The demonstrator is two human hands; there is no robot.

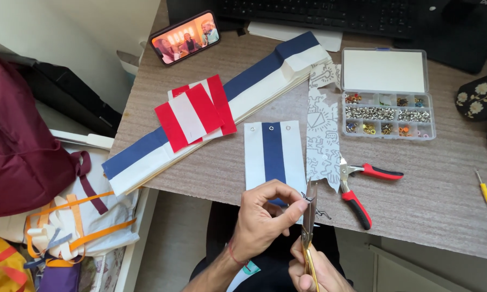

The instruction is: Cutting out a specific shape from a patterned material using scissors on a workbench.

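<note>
My left hand pinches the lower edge of a white fabric piece with a blue middle stripe that lies at the desk's front edge and has two small eyelets along its top. My right hand grips gold-handled scissors, blades pointing up, right beside my left fingertips. Whether the blades touch the fabric is hidden by my fingers.
Red-handled pliers lie right of the scissors. A clear box of eyelets sits further back, a patterned paper strip beside it. Red-and-white pieces rest on a long blue-and-white strip. A phone, keyboard and yellow tool are on the desk.
</note>
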